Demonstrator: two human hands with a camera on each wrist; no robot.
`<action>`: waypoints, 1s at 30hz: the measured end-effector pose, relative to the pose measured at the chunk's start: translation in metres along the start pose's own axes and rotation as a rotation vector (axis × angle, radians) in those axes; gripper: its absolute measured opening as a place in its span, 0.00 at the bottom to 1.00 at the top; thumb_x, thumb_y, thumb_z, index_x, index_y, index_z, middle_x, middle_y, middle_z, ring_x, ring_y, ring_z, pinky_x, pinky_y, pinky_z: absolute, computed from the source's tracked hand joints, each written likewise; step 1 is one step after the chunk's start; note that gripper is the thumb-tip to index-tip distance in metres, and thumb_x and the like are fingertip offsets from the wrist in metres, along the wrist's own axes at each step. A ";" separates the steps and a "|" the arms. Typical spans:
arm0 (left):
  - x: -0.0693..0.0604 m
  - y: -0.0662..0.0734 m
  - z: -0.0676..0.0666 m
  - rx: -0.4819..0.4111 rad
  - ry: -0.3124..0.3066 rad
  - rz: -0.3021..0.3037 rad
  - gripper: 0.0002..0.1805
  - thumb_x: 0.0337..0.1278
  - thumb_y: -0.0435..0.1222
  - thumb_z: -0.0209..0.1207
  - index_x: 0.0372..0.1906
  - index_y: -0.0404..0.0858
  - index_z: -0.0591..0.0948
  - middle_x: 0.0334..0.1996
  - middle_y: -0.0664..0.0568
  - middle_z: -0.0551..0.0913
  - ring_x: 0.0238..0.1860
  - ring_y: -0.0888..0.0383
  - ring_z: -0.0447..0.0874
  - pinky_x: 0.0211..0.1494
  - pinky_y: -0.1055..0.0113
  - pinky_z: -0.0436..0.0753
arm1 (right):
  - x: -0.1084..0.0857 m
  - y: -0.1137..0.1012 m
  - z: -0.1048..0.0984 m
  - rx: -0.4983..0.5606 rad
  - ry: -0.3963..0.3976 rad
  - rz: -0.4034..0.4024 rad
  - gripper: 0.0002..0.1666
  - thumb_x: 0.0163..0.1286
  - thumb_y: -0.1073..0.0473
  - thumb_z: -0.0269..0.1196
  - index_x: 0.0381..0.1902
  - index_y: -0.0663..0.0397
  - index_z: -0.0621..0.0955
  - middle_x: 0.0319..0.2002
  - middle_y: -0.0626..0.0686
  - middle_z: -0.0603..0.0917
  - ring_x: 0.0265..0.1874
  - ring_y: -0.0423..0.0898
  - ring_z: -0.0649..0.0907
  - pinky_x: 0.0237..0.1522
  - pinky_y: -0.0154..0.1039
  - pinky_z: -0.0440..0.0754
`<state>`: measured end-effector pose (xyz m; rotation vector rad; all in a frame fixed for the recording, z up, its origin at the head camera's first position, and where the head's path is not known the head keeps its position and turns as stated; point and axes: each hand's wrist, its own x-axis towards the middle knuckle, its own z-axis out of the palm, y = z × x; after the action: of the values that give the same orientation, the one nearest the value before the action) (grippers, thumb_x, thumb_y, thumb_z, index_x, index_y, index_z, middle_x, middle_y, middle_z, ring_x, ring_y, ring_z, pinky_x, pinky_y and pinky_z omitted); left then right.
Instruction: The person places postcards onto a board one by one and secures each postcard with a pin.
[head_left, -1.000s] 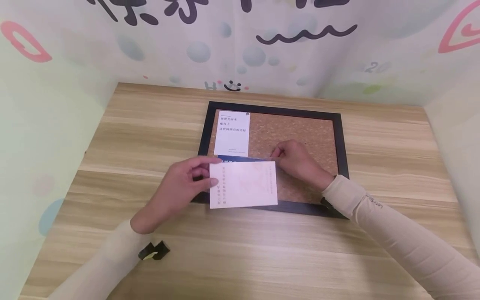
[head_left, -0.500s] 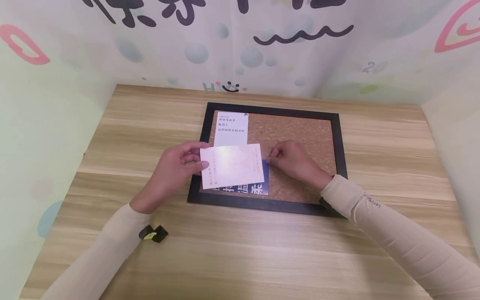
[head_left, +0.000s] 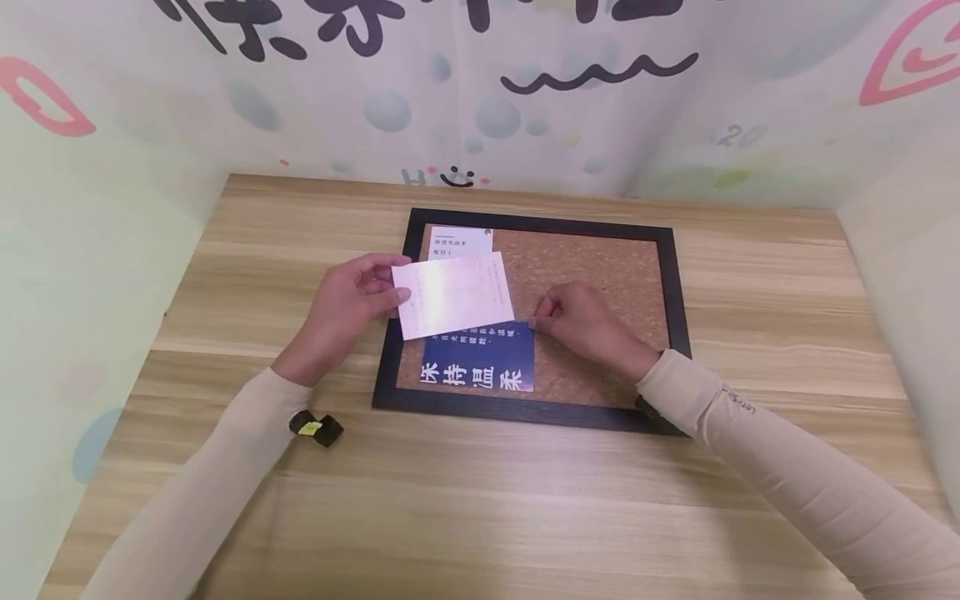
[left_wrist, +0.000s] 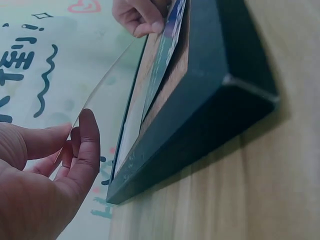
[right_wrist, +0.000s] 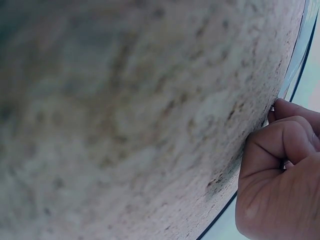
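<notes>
A pale pinkish card (head_left: pixel 453 296) with faint print is pinched between the thumb and fingers of my left hand (head_left: pixel 351 296), raised off the board. In the left wrist view that card shows edge-on and slightly bowed. Under it, a dark blue card (head_left: pixel 477 367) with white characters lies on a cork board (head_left: pixel 592 267). My right hand (head_left: pixel 592 325) pinches what looks like a small dark pushpin (head_left: pixel 532 323) at the blue card's upper right corner; the fingers largely hide it. A white card (head_left: pixel 459 242), partly covered, has a dark pin at its top right corner.
The board's black frame (head_left: pixel 517 410) lies on a wood-grain table (head_left: pixel 480 500). Behind stands a printed backdrop (head_left: pixel 465 100). A black wrist strap piece (head_left: pixel 318 428) juts out beside the left sleeve.
My left hand has moved up and away with the pale card, which uncovers the blue card's lower part and covers more of the white card. My right hand stays at the blue card's corner.
</notes>
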<state>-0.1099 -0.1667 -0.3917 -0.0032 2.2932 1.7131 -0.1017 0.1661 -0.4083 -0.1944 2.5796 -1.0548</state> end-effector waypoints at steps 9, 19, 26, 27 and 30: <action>0.024 0.006 0.010 -0.054 -0.012 0.024 0.25 0.75 0.26 0.66 0.73 0.37 0.81 0.55 0.39 0.83 0.51 0.50 0.87 0.51 0.64 0.91 | 0.000 -0.001 0.000 -0.003 -0.001 0.003 0.07 0.76 0.64 0.71 0.34 0.59 0.89 0.32 0.54 0.88 0.31 0.49 0.80 0.33 0.41 0.76; 0.040 0.012 0.022 -0.156 -0.025 0.056 0.25 0.72 0.21 0.65 0.71 0.31 0.80 0.50 0.41 0.82 0.44 0.54 0.86 0.45 0.64 0.92 | 0.000 -0.001 0.000 0.014 -0.003 -0.009 0.08 0.76 0.64 0.71 0.33 0.59 0.88 0.32 0.54 0.87 0.30 0.47 0.79 0.32 0.40 0.75; 0.047 0.018 0.029 -0.152 -0.015 0.067 0.24 0.71 0.21 0.66 0.69 0.32 0.81 0.46 0.42 0.82 0.40 0.55 0.85 0.42 0.66 0.90 | -0.001 -0.002 -0.001 0.017 -0.002 0.002 0.09 0.76 0.64 0.71 0.32 0.57 0.88 0.31 0.53 0.87 0.29 0.48 0.80 0.32 0.41 0.74; 0.049 0.019 0.030 -0.148 -0.012 0.065 0.24 0.71 0.22 0.66 0.69 0.33 0.81 0.46 0.43 0.82 0.40 0.55 0.85 0.42 0.66 0.90 | -0.001 -0.002 -0.001 0.017 -0.002 0.004 0.09 0.76 0.64 0.71 0.32 0.57 0.88 0.31 0.53 0.87 0.29 0.48 0.79 0.32 0.41 0.74; 0.054 0.020 0.032 -0.142 -0.006 0.050 0.24 0.72 0.23 0.66 0.69 0.32 0.80 0.46 0.43 0.82 0.42 0.54 0.85 0.43 0.66 0.90 | -0.001 -0.002 -0.001 0.022 -0.001 0.000 0.09 0.76 0.64 0.71 0.32 0.56 0.88 0.32 0.53 0.88 0.30 0.48 0.80 0.33 0.41 0.74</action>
<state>-0.1584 -0.1221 -0.3928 0.0306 2.1798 1.8953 -0.1007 0.1657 -0.4062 -0.1893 2.5660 -1.0821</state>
